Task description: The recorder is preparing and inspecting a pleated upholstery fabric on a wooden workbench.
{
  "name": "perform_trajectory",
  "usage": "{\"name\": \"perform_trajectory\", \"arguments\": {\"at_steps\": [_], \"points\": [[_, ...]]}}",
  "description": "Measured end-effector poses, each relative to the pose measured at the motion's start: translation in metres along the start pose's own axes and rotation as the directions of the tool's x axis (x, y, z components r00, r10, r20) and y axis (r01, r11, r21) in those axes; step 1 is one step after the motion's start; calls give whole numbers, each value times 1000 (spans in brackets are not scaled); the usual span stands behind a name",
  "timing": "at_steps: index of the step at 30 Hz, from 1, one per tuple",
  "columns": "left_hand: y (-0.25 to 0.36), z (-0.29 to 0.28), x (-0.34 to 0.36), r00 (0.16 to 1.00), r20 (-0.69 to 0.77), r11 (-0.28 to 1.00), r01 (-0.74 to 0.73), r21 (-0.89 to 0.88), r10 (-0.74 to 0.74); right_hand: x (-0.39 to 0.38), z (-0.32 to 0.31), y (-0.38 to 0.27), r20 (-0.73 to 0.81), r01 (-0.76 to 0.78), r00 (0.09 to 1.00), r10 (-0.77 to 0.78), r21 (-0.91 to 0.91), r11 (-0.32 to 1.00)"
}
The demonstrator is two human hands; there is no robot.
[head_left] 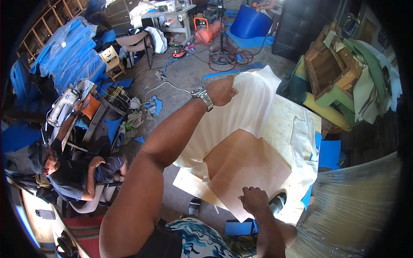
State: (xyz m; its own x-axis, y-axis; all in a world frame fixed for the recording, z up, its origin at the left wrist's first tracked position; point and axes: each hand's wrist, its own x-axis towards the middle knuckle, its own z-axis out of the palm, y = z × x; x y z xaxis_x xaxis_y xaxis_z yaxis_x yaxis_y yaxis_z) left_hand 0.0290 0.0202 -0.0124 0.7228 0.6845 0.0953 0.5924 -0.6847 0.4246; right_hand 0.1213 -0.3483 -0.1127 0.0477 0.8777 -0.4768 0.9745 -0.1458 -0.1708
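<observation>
My left hand (221, 91), with a metal watch at the wrist, is closed on the upper left edge of a sheer white fabric (254, 101). The fabric hangs in long folds from there, and its lower edge falls across a thin brown sheet (249, 167). That sheet lies at an angle over a pale board tabletop (292, 129), its near corner jutting over the front edge. Over the near part of the brown sheet is my right hand (254, 201), fingers loosely bent and thumb apart, with nothing visible in it. Whether it touches the sheet, I cannot tell.
At left a person (73, 172) sits near a sewing machine (64, 107). Blue wrapped sheets (69, 51) are piled behind. An orange air compressor (208, 31) and hoses stand at the far side. Wooden frames (327, 69) and cloth are heaped at right, above a plastic-wrapped piece (348, 206).
</observation>
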Motion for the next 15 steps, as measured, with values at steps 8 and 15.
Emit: {"name": "perform_trajectory", "arguments": {"at_steps": [8, 15], "points": [[0, -2, 0, 999, 16, 999, -29, -29, 30, -2, 0, 1, -55, 25, 998, -25, -1, 1000], [3, -4, -2, 1000, -5, 1000, -17, -20, 17, -3, 0, 2, -74, 19, 997, -20, -13, 1000]]}}
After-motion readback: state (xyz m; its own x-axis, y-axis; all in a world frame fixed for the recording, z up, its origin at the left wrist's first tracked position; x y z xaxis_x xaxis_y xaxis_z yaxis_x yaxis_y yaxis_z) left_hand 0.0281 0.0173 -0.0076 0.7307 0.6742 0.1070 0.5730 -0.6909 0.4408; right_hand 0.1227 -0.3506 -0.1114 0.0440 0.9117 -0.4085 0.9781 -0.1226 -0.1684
